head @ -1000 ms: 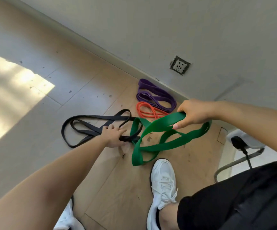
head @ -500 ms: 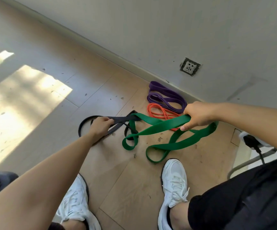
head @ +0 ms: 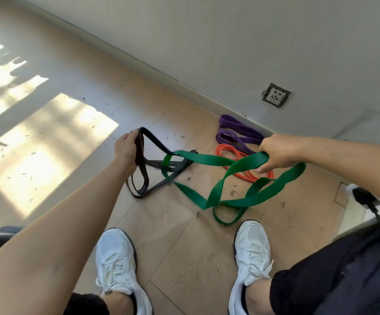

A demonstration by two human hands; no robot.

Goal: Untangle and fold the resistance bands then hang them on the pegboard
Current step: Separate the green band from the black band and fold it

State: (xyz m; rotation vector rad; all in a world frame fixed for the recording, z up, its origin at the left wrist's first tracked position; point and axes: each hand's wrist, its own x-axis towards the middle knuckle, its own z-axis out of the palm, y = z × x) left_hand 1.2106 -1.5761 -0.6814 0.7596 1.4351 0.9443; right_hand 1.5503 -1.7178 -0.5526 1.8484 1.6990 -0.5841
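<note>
Green band (head: 207, 159) gripped by curled right hand (head: 275, 153), stretching leftward | black band (head: 155, 142) clenched in left hand (head: 125, 151) | bands interlock between hands, nearer left | separating probably needs sideways pull

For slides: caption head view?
Left hand grips flat black rubber band; right hand grips flat green band tangled with it.

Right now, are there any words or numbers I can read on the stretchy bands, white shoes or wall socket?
None can be read.
The small dark mark on the wooden floor by the wide green rubber band is too blurred to read.
</note>
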